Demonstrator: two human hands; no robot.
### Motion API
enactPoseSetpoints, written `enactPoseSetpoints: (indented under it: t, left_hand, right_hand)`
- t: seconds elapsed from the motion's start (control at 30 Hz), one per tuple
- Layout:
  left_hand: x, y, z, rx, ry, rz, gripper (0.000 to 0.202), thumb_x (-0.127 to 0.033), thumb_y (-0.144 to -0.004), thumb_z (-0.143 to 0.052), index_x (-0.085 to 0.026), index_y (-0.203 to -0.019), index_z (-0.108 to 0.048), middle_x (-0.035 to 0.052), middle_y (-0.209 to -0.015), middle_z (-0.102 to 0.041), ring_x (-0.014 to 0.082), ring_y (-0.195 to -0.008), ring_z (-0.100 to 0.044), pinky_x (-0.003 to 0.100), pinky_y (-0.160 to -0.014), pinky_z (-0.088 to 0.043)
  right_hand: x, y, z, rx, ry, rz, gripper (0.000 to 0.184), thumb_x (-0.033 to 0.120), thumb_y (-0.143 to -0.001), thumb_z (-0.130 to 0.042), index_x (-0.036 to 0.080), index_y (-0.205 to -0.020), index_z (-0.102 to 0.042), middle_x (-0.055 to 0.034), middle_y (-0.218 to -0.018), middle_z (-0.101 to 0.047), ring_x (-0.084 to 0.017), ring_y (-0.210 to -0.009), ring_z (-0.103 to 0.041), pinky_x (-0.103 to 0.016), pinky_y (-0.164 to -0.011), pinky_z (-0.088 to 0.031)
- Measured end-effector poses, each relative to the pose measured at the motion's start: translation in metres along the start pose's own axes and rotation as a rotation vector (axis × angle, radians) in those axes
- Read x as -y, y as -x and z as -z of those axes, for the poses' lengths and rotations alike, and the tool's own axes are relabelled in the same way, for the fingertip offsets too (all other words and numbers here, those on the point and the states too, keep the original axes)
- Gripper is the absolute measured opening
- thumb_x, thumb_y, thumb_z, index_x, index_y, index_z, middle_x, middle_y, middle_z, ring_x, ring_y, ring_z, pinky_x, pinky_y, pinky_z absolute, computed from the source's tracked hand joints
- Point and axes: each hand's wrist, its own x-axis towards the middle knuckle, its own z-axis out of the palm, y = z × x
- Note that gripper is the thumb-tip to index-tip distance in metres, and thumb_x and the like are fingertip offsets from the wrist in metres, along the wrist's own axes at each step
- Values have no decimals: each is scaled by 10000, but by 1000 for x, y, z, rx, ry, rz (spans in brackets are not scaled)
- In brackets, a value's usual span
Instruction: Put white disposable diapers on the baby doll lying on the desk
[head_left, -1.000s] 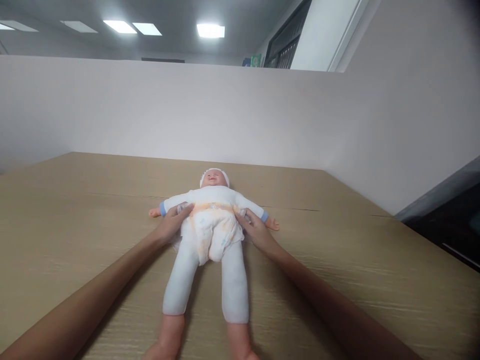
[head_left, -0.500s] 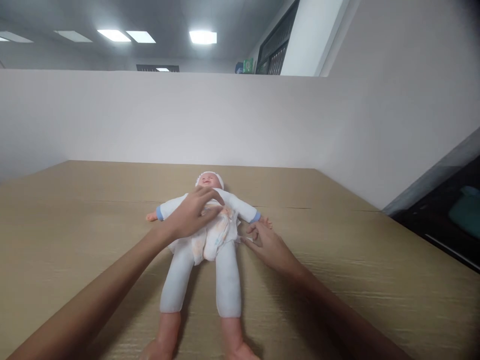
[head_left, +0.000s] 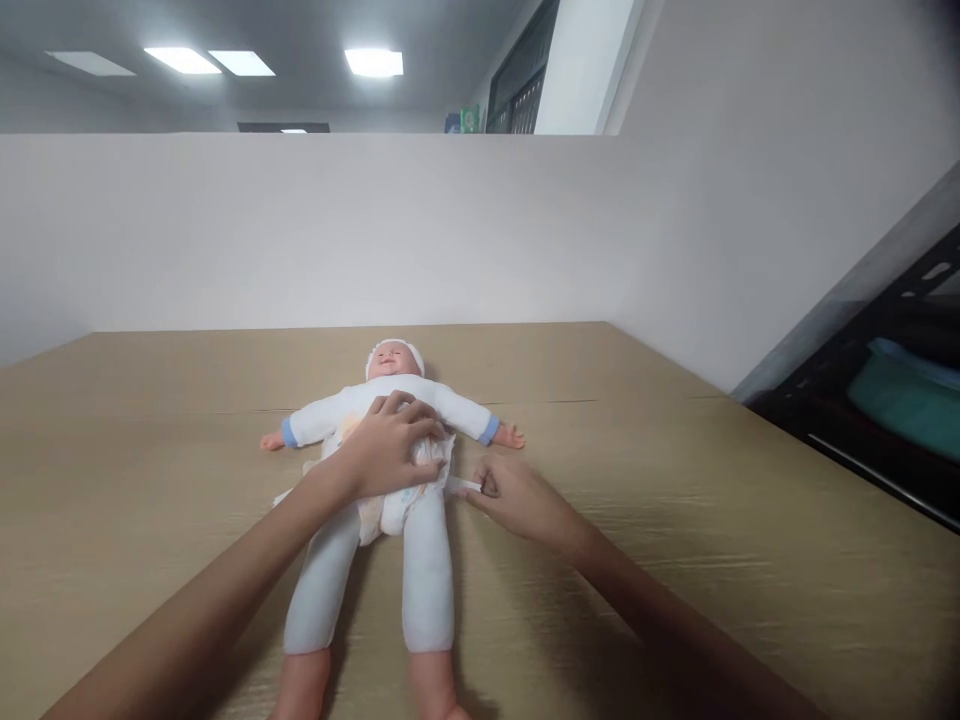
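A baby doll [head_left: 390,400] in a white suit and cap lies face up on the wooden table [head_left: 675,520], arms spread, legs toward me. A white diaper [head_left: 409,495] wraps its hips. My left hand [head_left: 390,445] rests on the doll's belly, fingers curled down over the diaper's front. My right hand [head_left: 514,495] is beside the doll's hip, thumb and fingers pinched on the diaper's side tab [head_left: 461,485], which is drawn out sideways.
A white partition wall [head_left: 300,230] runs along the table's far edge. At the right stands a dark shelf unit [head_left: 885,400] with a teal item inside. Bare tabletop lies to both sides of the doll.
My left hand moved from the doll's side onto its belly. My right hand slid off the hip and closed on the diaper tab. The view shifted, so the doll sits further left.
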Motion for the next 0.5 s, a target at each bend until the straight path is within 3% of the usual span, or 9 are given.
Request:
enactPoseSetpoints:
  t: [0.1, 0.2, 0.37, 0.5]
  left_hand:
    - [0, 0, -1, -1, 3, 0, 308, -450, -940, -771, -311, -1215, -769, -2, -1348, -737, 351, -1302, -523, 559, -1107, -419]
    - [2, 1, -1, -7, 17, -3, 320, -457, -942, -770, -325, -1233, -759, -18, -1350, -730, 343, -1295, -520, 551, -1107, -423]
    - [2, 1, -1, -6, 50, 18, 320, -449, -929, -779, -331, -1226, -754, -34, -1340, -727, 332, -1282, -517, 542, -1122, -422]
    - [0, 0, -2, -16, 52, 35, 361, -434, -903, -792, -302, -1233, -727, -5, -1298, -738, 343, -1274, -522, 555, -1119, -420]
  right_hand:
    - [-6, -8, 0, 84, -67, 51, 413, 396, -1002, -634, 217, -671, -462, 2, -697, -522, -184, -702, -461, -340, -669, -248]
    - [-12, -19, 3, 123, -204, 43, 417, 490, -1021, -531, 224, -704, -475, 24, -677, -481, -169, -668, -448, -321, -647, -282]
    - [-19, -33, 9, 115, -499, -30, 530, 707, -889, -567, 251, -666, -413, 40, -622, -394, -157, -611, -360, -316, -619, -297]
    - [-14, -36, 8, 81, -548, -38, 519, 714, -858, -545, 255, -658, -410, 33, -602, -387, -160, -597, -340, -318, -609, -299]
